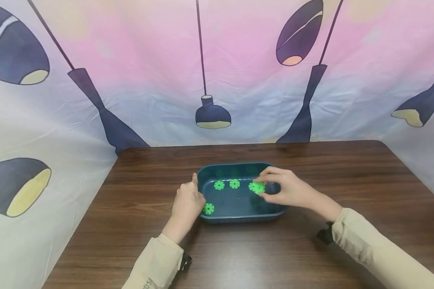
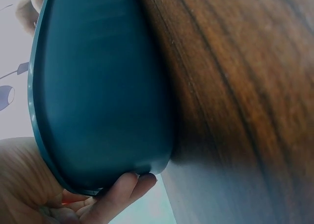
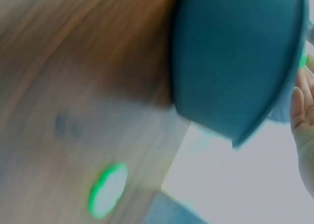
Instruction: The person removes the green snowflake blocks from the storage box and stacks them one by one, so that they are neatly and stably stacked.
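Observation:
A dark teal plastic tub (image 1: 238, 212) stands on the table. My left hand (image 1: 189, 200) grips its left rim; the left wrist view shows fingers (image 2: 120, 192) curled against the outer wall. Over the tub's right part, my right hand (image 1: 287, 188) pinches a green notched snowflake disc (image 1: 259, 188) between thumb and fingers. Another green disc shows partly behind it. On the tub floor lie two discs near the back, a left one (image 1: 219, 185) and a right one (image 1: 234, 184). Close to my left hand, at the front left corner, is a further disc (image 1: 208, 208).
The tub rests on a brown wood-grain table (image 1: 148, 188). Behind the table hangs a cloth (image 1: 166, 80) printed with lamps. A blurred, bright green-rimmed oval (image 3: 108, 190) appears over the table in the right wrist view; its kind cannot be told.

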`<state>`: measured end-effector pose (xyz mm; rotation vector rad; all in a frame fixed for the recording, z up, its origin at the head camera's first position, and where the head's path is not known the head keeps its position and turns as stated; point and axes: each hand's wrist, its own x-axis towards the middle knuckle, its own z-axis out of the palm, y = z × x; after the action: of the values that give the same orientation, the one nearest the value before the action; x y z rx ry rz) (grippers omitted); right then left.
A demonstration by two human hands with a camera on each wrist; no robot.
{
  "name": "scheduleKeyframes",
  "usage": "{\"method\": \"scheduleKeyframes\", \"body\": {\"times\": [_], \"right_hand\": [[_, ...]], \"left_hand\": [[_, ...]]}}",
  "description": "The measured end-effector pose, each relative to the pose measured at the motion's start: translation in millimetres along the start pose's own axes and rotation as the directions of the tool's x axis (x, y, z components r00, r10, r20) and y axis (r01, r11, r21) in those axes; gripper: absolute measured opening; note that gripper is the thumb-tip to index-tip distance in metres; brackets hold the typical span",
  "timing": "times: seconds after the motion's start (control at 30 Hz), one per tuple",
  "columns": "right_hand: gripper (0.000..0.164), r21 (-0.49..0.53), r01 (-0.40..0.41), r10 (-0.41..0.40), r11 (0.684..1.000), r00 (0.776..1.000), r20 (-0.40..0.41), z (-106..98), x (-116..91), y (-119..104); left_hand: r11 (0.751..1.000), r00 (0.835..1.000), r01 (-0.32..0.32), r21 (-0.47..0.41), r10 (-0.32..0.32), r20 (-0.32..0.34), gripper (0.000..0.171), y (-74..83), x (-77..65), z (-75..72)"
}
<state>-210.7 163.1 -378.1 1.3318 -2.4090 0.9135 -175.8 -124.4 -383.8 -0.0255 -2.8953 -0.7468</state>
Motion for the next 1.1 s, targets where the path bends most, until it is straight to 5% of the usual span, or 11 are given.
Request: {"method": "scheduleKeyframes", "body": {"times": [0.23, 0.43, 0.9, 1.1], "right_hand": [[0.038, -0.111, -0.08, 0.068, 0.991, 0.992, -0.109, -32, -35, 20], [0.033, -0.193, -0.194, 0.184, 0.962, 0.98, -0.07, -45, -61, 30], [0.03, -0.223, -0.251, 0.266, 0.942, 0.963, 0.04, -43, -89, 42], [0.03, -0.23, -0.299, 0.33, 0.926, 0.937, 0.113, -41, -94, 44]], "left_hand": [[1.0, 1.0, -0.006, -0.005, 0.006, -0.005, 0.06, 1.4, 0.5, -1.0], [1.0, 1.0, -0.001, -0.01, 0.001, -0.006, 0.06, 1.0, -0.1, -0.4], [1.0, 1.0, -0.007, 0.007, 0.007, -0.009, 0.061, -1.0, -0.6, -0.1], [1.0, 1.0, 0.004, 0.002, -0.004, -0.002, 0.061, -0.6, -0.4, -0.8]]}}
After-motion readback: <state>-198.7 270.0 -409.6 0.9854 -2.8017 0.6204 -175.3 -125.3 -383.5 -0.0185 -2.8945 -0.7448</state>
